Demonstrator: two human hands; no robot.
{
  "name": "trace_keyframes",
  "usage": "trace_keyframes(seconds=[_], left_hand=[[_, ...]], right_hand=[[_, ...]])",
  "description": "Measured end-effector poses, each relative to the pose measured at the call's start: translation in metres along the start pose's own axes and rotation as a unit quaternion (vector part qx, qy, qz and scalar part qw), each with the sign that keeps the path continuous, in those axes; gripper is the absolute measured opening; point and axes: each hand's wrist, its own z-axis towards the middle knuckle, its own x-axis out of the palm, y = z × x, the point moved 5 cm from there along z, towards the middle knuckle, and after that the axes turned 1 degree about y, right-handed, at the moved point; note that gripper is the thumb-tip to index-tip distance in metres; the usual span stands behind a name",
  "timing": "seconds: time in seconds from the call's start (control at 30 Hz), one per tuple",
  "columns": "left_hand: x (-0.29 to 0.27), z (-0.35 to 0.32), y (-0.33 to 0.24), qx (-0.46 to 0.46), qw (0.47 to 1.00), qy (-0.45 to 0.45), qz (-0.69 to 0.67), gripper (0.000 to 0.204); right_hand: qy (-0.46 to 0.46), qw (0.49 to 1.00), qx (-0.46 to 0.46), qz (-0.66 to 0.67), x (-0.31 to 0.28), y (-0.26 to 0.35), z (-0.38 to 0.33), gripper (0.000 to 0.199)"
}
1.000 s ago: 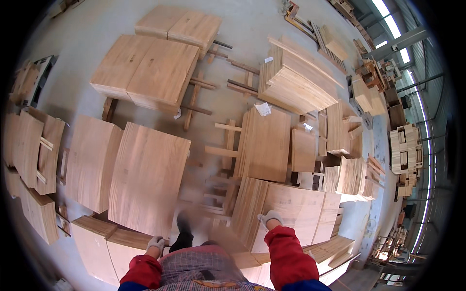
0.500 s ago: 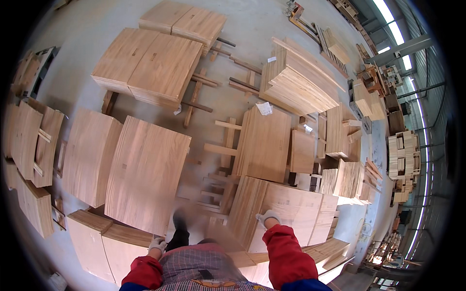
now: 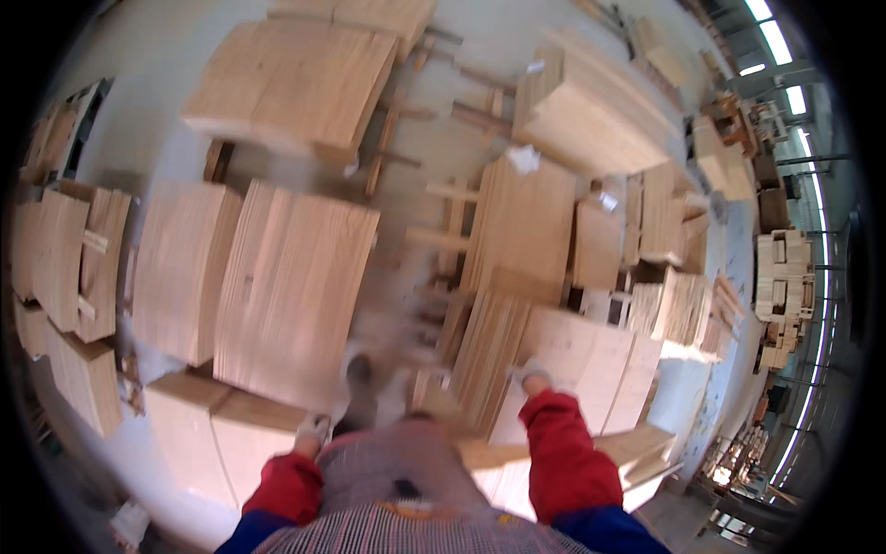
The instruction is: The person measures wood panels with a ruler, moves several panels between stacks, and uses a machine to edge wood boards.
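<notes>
The floor (image 3: 166,74) is covered with stacks of pale wooden boards. The largest stack (image 3: 295,286) lies left of the middle, and another stack (image 3: 572,360) lies right of it. The right hand (image 3: 531,374), gloved, is seen at the near edge of this right stack; touching cannot be told. The left hand (image 3: 314,427), also gloved, is near the large stack's near edge. The fingers are blurred, so their state cannot be told.
</notes>
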Motion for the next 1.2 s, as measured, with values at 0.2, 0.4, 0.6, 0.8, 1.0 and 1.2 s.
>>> trace_keyframes(seconds=[0.2,0.4,0.6,0.8,1.0,1.2], left_hand=[[-0.002,-0.001,0.024,-0.028,0.996,0.036,-0.082,0.024],[-0.028,-0.015,0.030,-0.044,0.997,0.020,-0.062,0.033],[-0.056,-0.043,0.000,-0.081,0.989,-0.002,-0.125,0.031],[-0.077,-0.044,0.087,-0.020,0.991,-0.066,-0.116,0.030],[-0.080,-0.067,0.062,-0.225,0.950,-0.108,-0.188,0.027],[-0.082,-0.035,0.042,-0.261,0.943,-0.115,-0.172,0.028]], right_hand=[[0.068,0.997,0.018,-0.013,-0.012,0.011,-0.013,0.055],[0.053,0.998,0.008,-0.015,-0.020,0.014,-0.017,0.054],[0.025,0.999,-0.006,-0.021,-0.010,0.008,-0.012,0.056],[-0.019,0.997,-0.054,-0.058,-0.005,0.017,0.005,0.061],[0.020,0.998,-0.040,-0.041,0.014,0.011,0.027,0.061],[0.048,0.998,-0.026,-0.044,0.008,0.014,0.011,0.058]])
